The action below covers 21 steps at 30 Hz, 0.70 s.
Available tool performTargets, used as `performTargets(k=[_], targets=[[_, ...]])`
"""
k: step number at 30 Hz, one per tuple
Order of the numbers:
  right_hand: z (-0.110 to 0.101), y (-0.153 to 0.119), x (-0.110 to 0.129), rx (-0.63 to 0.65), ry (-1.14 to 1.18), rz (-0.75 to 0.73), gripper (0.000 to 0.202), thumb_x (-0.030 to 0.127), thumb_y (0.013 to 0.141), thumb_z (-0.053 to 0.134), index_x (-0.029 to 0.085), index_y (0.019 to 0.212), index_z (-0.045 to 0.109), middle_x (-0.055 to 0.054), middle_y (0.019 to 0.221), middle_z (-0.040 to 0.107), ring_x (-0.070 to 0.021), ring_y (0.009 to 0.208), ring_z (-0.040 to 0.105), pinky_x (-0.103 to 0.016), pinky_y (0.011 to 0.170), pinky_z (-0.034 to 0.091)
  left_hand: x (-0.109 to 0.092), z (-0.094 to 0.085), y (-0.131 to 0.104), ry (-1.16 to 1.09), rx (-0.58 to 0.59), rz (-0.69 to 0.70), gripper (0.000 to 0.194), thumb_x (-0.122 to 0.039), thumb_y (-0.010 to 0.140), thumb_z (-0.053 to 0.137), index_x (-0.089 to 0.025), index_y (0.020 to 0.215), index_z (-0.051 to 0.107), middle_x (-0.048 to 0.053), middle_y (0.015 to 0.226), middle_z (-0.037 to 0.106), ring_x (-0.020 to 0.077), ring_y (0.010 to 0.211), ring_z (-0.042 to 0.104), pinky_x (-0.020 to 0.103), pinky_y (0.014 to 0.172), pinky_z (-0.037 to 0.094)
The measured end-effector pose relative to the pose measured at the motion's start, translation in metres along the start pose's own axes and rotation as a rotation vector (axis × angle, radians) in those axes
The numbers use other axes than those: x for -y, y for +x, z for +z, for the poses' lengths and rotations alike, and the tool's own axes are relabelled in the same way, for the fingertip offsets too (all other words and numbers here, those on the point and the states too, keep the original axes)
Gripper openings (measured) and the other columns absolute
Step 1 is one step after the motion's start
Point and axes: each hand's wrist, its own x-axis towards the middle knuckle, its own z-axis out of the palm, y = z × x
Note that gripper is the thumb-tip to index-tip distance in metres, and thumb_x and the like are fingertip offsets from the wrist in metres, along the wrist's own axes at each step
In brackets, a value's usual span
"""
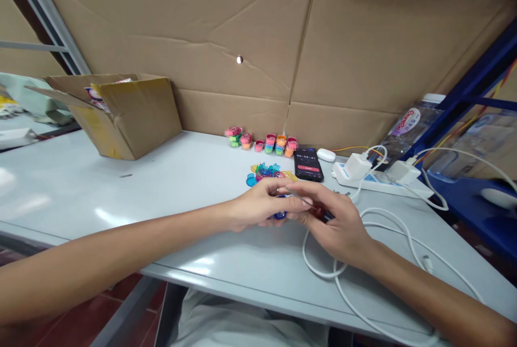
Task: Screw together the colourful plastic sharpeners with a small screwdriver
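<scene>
Close together above the table, my two hands meet around a small blue plastic piece (280,212). My left hand (260,204) is closed on that piece, with its fingers partly hiding it. In my right hand (337,220) is a screwdriver (319,211) with a thin metal shaft and a dark red and black handle; its shaft points left toward the blue piece, and the tip is hard to make out. Just behind the hands lies a pile of translucent coloured plastic pieces (264,172), blue, yellow and pink.
Stacks of colourful small plastic items (279,145) line the cardboard wall. A phone (308,165) showing a timer lies by a white earbud case (326,155). At right are a power strip (407,185), loose white cables (388,226) and a bottle (412,126). An open cardboard box (137,115) stands left.
</scene>
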Motion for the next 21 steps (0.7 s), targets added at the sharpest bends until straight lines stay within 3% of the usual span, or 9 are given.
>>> performTargets(k=[2, 4, 8, 12, 14, 16, 21], targets=[[-0.001, 0.001, 0.002, 0.019, 0.041, 0.027, 0.04, 0.026, 0.092, 0.073, 0.029, 0.129, 0.06, -0.002, 0.112, 0.079, -0.0144, 0.083, 0.075, -0.025, 0.068, 0.057, 0.0, 0.0, 0.001, -0.003, 0.006, -0.023, 0.025, -0.035, 0.082, 0.073, -0.016, 0.098, 0.069, -0.004, 0.067, 0.054, 0.0054, 0.047, 0.044, 0.018, 0.035, 0.02], [-0.002, 0.002, 0.004, 0.025, 0.038, 0.054, 0.045, 0.033, 0.087, 0.078, 0.03, 0.128, 0.061, -0.003, 0.115, 0.078, -0.0127, 0.073, 0.071, -0.024, 0.058, 0.052, 0.001, 0.0, 0.003, 0.028, 0.002, -0.032, 0.02, -0.031, 0.081, 0.071, -0.016, 0.094, 0.07, -0.003, 0.066, 0.056, 0.0054, 0.045, 0.043, 0.019, 0.034, 0.019], [-0.01, 0.006, 0.007, -0.085, -0.055, 0.147, 0.039, 0.039, 0.085, 0.079, 0.028, 0.12, 0.065, -0.003, 0.108, 0.077, -0.0067, 0.048, 0.044, -0.026, 0.044, 0.037, -0.003, -0.009, 0.006, 0.198, -0.102, -0.008, 0.018, -0.031, 0.082, 0.064, -0.016, 0.071, 0.061, -0.006, 0.052, 0.047, 0.0051, 0.04, 0.039, 0.019, 0.035, 0.02], [-0.016, 0.007, 0.005, -0.175, -0.095, 0.223, 0.024, 0.038, 0.093, 0.069, 0.025, 0.113, 0.066, -0.004, 0.109, 0.076, -0.0074, 0.05, 0.043, -0.027, 0.046, 0.039, -0.021, -0.035, 0.008, 0.425, -0.302, 0.141, 0.021, -0.033, 0.084, 0.061, -0.017, 0.07, 0.059, -0.005, 0.051, 0.046, 0.0064, 0.045, 0.043, 0.019, 0.043, 0.03], [-0.016, 0.007, 0.002, -0.123, -0.132, 0.208, 0.018, 0.036, 0.096, 0.065, 0.024, 0.11, 0.066, -0.003, 0.102, 0.076, -0.0084, 0.052, 0.047, -0.027, 0.049, 0.041, -0.031, -0.053, 0.008, 0.533, -0.498, 0.176, 0.022, -0.034, 0.086, 0.058, -0.018, 0.071, 0.056, -0.005, 0.052, 0.047, 0.0071, 0.046, 0.041, 0.02, 0.045, 0.028], [-0.015, 0.006, -0.001, -0.037, -0.184, 0.158, 0.014, 0.033, 0.096, 0.063, 0.024, 0.106, 0.067, -0.001, 0.095, 0.075, -0.0088, 0.054, 0.051, -0.027, 0.052, 0.044, -0.038, -0.071, 0.008, 0.712, -0.554, 0.155, 0.016, -0.033, 0.085, 0.057, -0.018, 0.081, 0.062, -0.003, 0.062, 0.055, 0.0084, 0.051, 0.043, 0.022, 0.049, 0.03], [-0.012, 0.004, -0.001, 0.056, -0.247, 0.085, 0.009, 0.027, 0.095, 0.063, 0.024, 0.104, 0.065, 0.002, 0.092, 0.075, -0.0076, 0.054, 0.052, -0.025, 0.056, 0.046, -0.035, -0.098, 0.011, 1.162, -0.317, 0.012, 0.024, -0.034, 0.081, 0.057, -0.017, 0.081, 0.074, 0.002, 0.074, 0.067, 0.0146, 0.065, 0.052, 0.026, 0.062, 0.035]])
